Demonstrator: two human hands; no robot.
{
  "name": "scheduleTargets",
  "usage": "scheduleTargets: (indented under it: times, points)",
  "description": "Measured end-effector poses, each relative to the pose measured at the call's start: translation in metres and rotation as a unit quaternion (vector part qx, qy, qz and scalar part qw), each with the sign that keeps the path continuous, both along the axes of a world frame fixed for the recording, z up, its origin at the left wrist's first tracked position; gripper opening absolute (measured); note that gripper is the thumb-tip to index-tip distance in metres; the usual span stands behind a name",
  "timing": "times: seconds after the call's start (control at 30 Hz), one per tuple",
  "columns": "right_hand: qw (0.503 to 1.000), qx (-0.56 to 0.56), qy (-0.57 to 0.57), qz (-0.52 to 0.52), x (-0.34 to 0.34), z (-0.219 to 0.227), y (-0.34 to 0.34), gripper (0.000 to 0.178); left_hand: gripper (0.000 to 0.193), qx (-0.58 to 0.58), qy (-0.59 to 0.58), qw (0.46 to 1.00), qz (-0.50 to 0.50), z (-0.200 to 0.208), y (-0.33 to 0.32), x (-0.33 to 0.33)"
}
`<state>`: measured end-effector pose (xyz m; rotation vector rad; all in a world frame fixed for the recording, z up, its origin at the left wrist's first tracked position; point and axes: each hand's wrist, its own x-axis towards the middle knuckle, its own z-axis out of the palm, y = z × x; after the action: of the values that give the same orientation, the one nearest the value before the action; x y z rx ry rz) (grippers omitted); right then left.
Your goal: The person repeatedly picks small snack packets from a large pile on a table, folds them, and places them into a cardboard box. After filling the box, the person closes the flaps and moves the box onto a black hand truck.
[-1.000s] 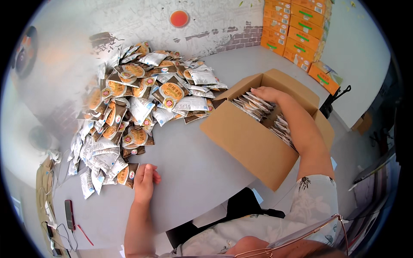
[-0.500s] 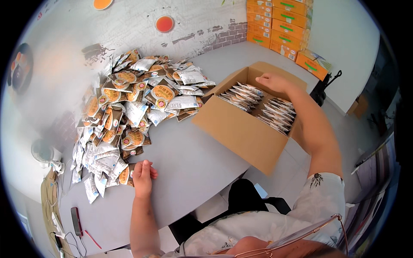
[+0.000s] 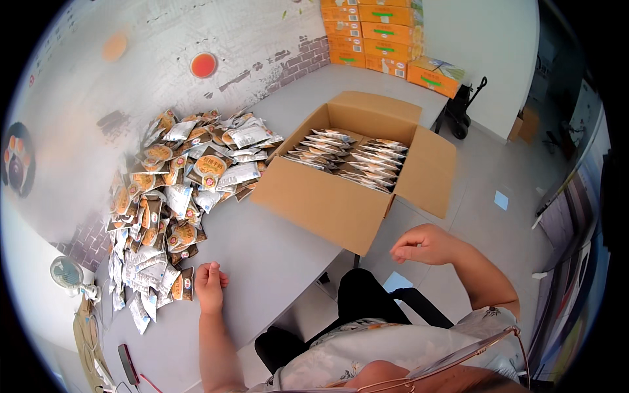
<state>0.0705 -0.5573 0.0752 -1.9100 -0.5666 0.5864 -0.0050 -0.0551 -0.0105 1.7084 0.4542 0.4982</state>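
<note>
Loosely curled, my left hand rests on the grey table beside a brown-and-white packet at the near edge of a heap of sachets. Nothing shows in its fingers. My right hand hangs in the air past the table edge, its fingers bent in and the thumb against them, with nothing visible in it. Beyond it stands an open cardboard box, flaps folded out. Inside are two rows of packets standing on edge, a left row and a right row.
Orange cartons are stacked at the back against the wall. A phone lies at the near left, close to a small fan and cables. A black wheeled trolley stands on the floor beyond the table.
My right hand has come out from the box's inside and moved down toward me, clear of it. The left hand stays by the heap. The view has turned to the right.
</note>
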Motion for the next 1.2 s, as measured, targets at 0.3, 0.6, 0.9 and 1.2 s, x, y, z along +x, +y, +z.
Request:
scheduleTargets:
  times: [0.3, 0.6, 0.9, 1.2]
  points:
    - [0.941, 0.164, 0.063, -0.288, 0.047, -0.124, -0.047, 0.030, 0.024, 0.017, 0.068, 0.995, -0.077, 0.010, -0.044, 0.007]
    - [0.873, 0.249, -0.114, -0.404, 0.066, -0.146, -0.058, 0.023, 0.020, 0.057, 0.107, 0.964, -0.236, 0.013, -0.130, 0.030]
    - [0.834, 0.124, -0.455, -0.286, 0.080, -0.069, -0.019, 0.054, 0.020, 0.052, 0.100, 0.960, -0.257, 0.009, -0.156, 0.039]
    - [0.794, -0.064, -0.582, -0.165, 0.093, -0.047, 0.005, 0.086, 0.018, 0.050, 0.060, 0.976, -0.204, 0.010, -0.157, 0.042]
